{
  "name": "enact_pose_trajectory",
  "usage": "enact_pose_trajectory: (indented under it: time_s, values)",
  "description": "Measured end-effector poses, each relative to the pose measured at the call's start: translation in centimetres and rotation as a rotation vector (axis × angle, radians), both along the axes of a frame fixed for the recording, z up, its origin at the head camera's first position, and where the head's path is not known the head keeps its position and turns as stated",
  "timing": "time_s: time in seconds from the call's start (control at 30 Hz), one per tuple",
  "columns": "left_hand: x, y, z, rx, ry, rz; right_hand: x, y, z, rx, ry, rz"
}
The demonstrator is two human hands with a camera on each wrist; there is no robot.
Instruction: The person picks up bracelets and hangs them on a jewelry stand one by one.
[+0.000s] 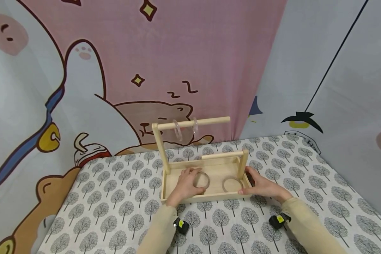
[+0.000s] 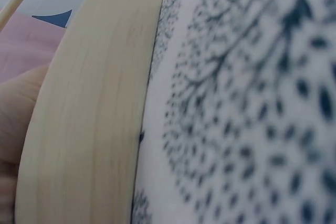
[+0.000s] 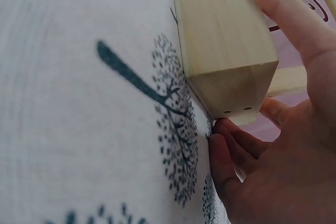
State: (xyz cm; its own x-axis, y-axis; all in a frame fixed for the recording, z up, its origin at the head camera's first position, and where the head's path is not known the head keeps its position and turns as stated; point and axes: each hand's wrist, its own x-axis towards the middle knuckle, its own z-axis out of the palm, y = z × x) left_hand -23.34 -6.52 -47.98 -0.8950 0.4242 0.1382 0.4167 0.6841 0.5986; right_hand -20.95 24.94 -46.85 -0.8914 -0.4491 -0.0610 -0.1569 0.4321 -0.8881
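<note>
A pale wooden bangle stand has a shallow tray, a tall bar and a lower bar. Inside the tray, my left hand holds a translucent bangle between thumb and fingers. A second bangle lies in the tray's right half. My right hand grips the tray's right end, its thumb on the front rim in the right wrist view. Two more bangles, a left one and a right one, hang on the tall bar. In the left wrist view the tray wall hides most of the left hand.
The lower bar runs leftward from a short post at the tray's right. Under the stand lies a tree-patterned cloth. Behind the table hangs a cartoon-printed curtain.
</note>
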Motion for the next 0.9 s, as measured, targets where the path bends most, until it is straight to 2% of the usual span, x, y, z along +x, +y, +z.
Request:
enact_pose_trajectory:
  time_s: [0.2, 0.4, 0.73, 0.9]
  values:
    - [0.5, -1.3, 0.1, 0.091, -0.027, 0.019, -0.1, -0.1, -0.3, -0.001, -0.02, -0.017]
    - [0.8, -2.3, 0.1, 0.135, -0.023, 0.026, -0.1, 0.0, -0.5, 0.0, -0.015, -0.024]
    - [1.5, -2.7, 1.2, 0.212, -0.061, 0.025, -0.1, 0.1, -0.6, -0.004, -0.011, -0.015]
    - [1.5, -2.9, 1.3, 0.25, -0.06, 0.028, -0.3, 0.1, -0.8, -0.013, -0.005, -0.009]
